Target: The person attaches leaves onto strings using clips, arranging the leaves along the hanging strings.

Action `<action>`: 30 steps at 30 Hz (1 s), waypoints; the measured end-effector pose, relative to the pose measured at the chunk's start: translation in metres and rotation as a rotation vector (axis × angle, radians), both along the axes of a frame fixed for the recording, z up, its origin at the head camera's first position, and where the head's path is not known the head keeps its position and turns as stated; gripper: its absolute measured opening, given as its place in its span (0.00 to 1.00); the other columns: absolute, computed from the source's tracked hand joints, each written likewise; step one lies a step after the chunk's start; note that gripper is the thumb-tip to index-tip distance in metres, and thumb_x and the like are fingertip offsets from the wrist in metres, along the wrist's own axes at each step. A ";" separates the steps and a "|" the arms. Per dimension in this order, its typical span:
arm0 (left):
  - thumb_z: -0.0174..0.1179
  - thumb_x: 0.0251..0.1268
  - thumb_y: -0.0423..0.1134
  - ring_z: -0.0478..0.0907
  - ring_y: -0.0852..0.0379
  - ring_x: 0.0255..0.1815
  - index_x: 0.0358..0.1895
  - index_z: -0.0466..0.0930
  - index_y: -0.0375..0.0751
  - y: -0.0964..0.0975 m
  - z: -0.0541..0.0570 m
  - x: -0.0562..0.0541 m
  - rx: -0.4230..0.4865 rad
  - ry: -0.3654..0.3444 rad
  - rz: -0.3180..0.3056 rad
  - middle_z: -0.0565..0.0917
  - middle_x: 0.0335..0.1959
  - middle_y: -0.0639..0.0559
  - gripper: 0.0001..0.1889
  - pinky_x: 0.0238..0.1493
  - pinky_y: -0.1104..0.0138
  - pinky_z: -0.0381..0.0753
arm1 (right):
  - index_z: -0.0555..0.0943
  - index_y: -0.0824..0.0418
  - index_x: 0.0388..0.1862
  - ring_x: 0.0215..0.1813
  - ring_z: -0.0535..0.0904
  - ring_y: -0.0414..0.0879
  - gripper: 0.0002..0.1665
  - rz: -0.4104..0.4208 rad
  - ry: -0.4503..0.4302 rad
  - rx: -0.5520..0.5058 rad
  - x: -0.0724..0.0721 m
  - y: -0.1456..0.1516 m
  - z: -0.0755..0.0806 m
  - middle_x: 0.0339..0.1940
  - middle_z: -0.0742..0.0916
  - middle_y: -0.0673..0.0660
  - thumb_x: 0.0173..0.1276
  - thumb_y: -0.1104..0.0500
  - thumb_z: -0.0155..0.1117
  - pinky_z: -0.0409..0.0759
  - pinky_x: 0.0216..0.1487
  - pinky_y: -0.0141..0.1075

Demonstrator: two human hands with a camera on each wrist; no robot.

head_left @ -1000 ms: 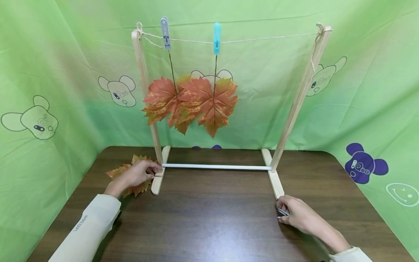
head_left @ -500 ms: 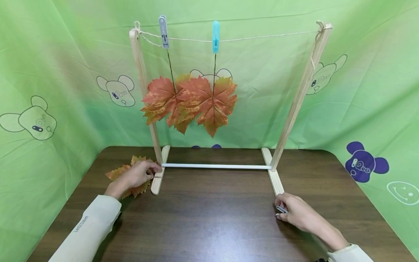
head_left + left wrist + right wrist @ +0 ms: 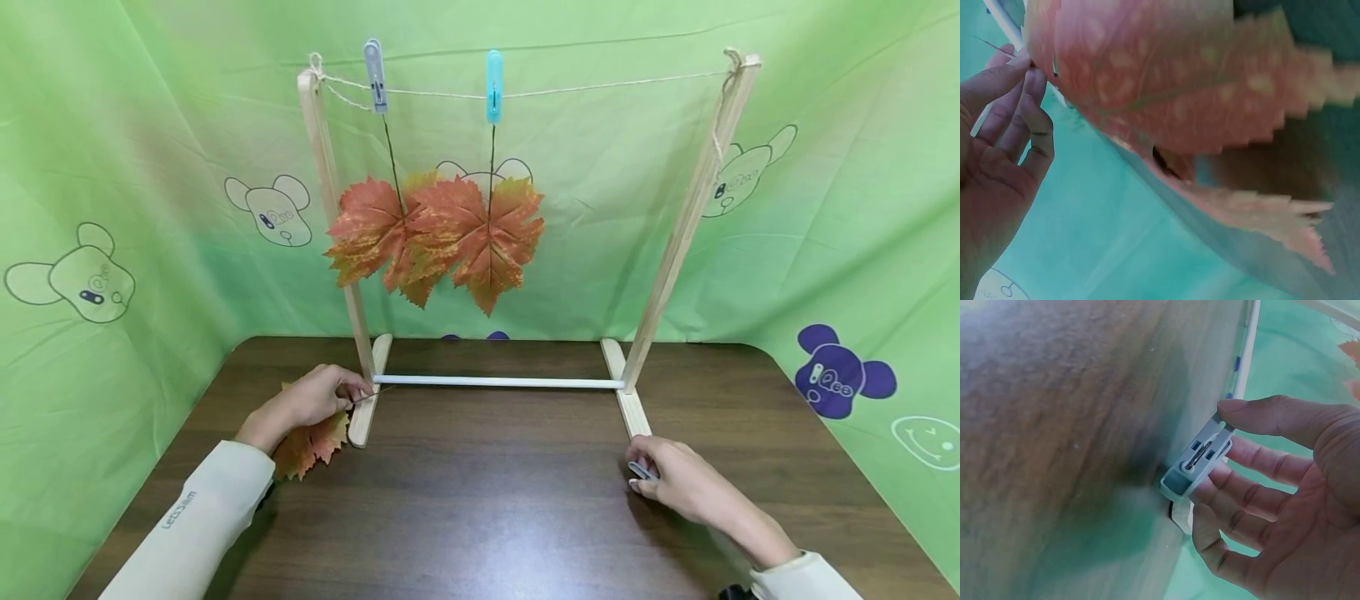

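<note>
My left hand (image 3: 315,398) pinches the thin stem of an orange and red artificial maple leaf (image 3: 1147,81) beside the left foot of the wooden stand. In the head view, the hand and forearm partly cover that leaf (image 3: 313,443). At the right foot's front end, my right hand (image 3: 678,482) holds a grey clothespin (image 3: 1200,456) between thumb and fingers. Two more maple leaves hang from the string (image 3: 600,87): one by a lavender clothespin (image 3: 376,77), the other by a turquoise clothespin (image 3: 494,87). These two leaves overlap.
The stand has a left post (image 3: 321,158), a right post (image 3: 686,225) and a white crossbar (image 3: 495,382) low between them. It stands on a brown wooden table (image 3: 480,500). A green printed curtain (image 3: 600,200) surrounds the back and sides.
The leaf in my left hand has turned and come up with its stem, so its blade now hangs below the hand. My right hand has shifted slightly forward with the grey clothespin.
</note>
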State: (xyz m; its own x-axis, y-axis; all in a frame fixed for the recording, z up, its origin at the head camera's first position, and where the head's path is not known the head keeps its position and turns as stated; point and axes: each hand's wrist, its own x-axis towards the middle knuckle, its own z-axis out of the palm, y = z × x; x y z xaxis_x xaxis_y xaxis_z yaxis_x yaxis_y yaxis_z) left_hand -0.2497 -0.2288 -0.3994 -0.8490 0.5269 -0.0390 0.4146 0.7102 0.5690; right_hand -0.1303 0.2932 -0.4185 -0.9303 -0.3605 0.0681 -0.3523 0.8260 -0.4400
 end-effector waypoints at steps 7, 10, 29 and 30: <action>0.54 0.64 0.13 0.83 0.57 0.40 0.53 0.89 0.32 0.001 0.008 0.002 0.003 -0.042 -0.009 0.89 0.39 0.45 0.21 0.38 0.68 0.81 | 0.84 0.62 0.40 0.31 0.72 0.33 0.13 -0.009 0.011 0.015 -0.004 -0.003 0.006 0.27 0.80 0.45 0.56 0.68 0.77 0.74 0.32 0.32; 0.54 0.65 0.13 0.82 0.58 0.39 0.53 0.89 0.32 0.002 0.012 0.003 0.000 -0.055 -0.012 0.89 0.38 0.45 0.21 0.36 0.69 0.79 | 0.85 0.64 0.42 0.32 0.72 0.33 0.13 -0.009 0.007 0.019 -0.006 -0.004 0.008 0.29 0.81 0.45 0.57 0.68 0.77 0.76 0.33 0.32; 0.58 0.69 0.19 0.81 0.60 0.38 0.54 0.90 0.37 0.023 0.044 0.015 -0.041 0.022 -0.022 0.90 0.39 0.44 0.18 0.33 0.72 0.74 | 0.86 0.66 0.45 0.35 0.80 0.35 0.15 0.024 0.112 -0.041 -0.016 -0.015 0.028 0.33 0.86 0.47 0.59 0.68 0.76 0.84 0.38 0.38; 0.58 0.69 0.19 0.82 0.60 0.38 0.54 0.90 0.38 0.023 0.046 0.015 -0.041 0.026 -0.023 0.90 0.39 0.44 0.18 0.33 0.72 0.75 | 0.86 0.65 0.45 0.36 0.80 0.35 0.14 0.020 0.117 -0.045 -0.016 -0.016 0.029 0.33 0.86 0.46 0.59 0.67 0.76 0.85 0.39 0.39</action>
State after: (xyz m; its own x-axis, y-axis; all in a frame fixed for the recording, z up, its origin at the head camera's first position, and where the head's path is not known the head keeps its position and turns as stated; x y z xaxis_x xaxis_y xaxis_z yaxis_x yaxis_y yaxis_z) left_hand -0.2343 -0.2053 -0.3538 -0.8380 0.5443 -0.0392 0.4449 0.7230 0.5285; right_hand -0.1463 0.2768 -0.3891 -0.9078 -0.3728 0.1919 -0.4193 0.7988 -0.4315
